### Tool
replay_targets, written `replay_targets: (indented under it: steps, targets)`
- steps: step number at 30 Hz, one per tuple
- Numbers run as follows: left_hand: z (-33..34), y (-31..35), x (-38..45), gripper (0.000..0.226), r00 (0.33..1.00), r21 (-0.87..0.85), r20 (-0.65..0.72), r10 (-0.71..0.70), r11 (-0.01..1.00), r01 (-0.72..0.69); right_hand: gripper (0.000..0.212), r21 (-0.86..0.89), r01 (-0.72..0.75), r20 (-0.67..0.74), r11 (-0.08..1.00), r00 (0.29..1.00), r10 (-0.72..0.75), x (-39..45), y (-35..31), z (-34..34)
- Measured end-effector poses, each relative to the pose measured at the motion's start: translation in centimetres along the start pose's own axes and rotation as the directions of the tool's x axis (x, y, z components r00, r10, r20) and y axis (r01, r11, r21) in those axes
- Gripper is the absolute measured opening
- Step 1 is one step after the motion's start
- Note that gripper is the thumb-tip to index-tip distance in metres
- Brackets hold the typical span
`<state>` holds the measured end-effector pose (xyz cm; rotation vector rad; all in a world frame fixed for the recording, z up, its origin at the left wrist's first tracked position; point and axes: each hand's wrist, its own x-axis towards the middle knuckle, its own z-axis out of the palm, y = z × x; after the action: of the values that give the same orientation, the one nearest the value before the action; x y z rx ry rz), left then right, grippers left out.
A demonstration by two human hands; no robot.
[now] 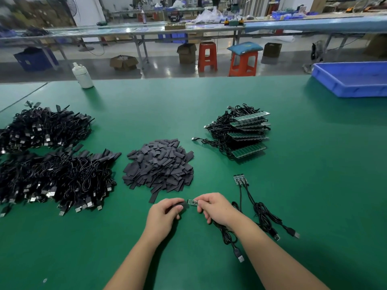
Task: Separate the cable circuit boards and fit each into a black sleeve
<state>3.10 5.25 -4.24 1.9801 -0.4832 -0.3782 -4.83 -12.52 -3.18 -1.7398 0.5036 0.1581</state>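
Near the green desk's (209,97) front edge, right hand (215,209) is pinching a small green circuit board (192,202); left hand (165,214) is gripping a black flat sleeve (181,205). Blue plastic tray (335,82) is sitting at far right corner, contents hidden.

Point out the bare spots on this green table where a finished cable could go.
Bare: between white bottle and blue tray; right of board stack; near edge left of left hand. Crowded: cable heaps, sleeve pile.

We can read no text, label or number anywhere. Markings on the circuit board (192,202) are too small for us.
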Motion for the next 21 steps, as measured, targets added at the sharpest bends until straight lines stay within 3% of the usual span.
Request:
replay_targets:
  steps: [9,14,18,21]
  targets:
    - [0.51,-0.24,-0.07,0.031,0.999,-0.071,-0.034,0.041,0.997,-0.043,0.020,-0.035,-0.002,0.058,0.999,0.998,0.004,0.18,-0.16,-0.34]
    - [0.17,-0.27,-0.05,0.033,0.997,-0.049,0.017,0.073,0.996,-0.072,0.019,-0.069,0.003,0.060,0.998,0.998,0.001,0.21,-0.17,-0.32]
    - [-0.14,-0.47,0.21,0.023,0.985,0.196,0.043,0.166,0.965,-0.172,0.019,-0.083,0.003,0.060,0.997,0.998,0.002,0.34,-0.04,-0.32]
    - [-0.49,-0.39,0.36,0.025,0.956,0.431,0.112,0.271,0.854,-0.292,0.019,-0.076,0.008,0.062,0.997,0.998,-0.004,0.47,0.13,-0.20]
